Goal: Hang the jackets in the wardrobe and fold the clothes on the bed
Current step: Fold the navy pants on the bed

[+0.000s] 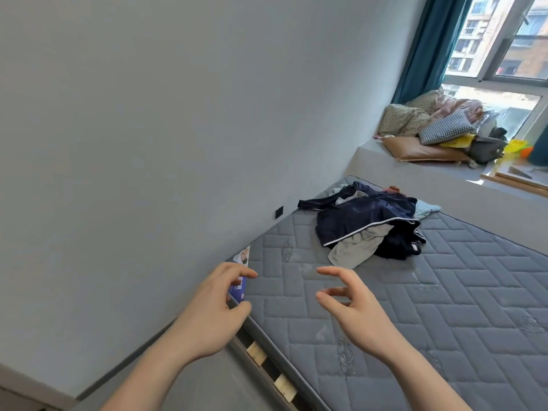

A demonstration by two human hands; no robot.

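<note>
A heap of clothes is seen on the gray mattress of the bed, close to the far end and not far from the wall. Most of the heap is made of dark blue cloth with a thin white stripe, and a pale gray piece is stuck out from under it toward the hands. Both hands are held up in the air above the near part of the mattress. Nothing is held in the left hand, and its fingers are loosely bent and spread. Nothing is held in the right hand either, with its thumb and fingers kept apart. The heap is found ahead of both hands and a little to the right, so the right hand is judged to be the nearer one. The pale gray piece is probably the first part that can be reached. A heap of pillows is seen on the ledge by the window. No wardrobe is seen.
</note>
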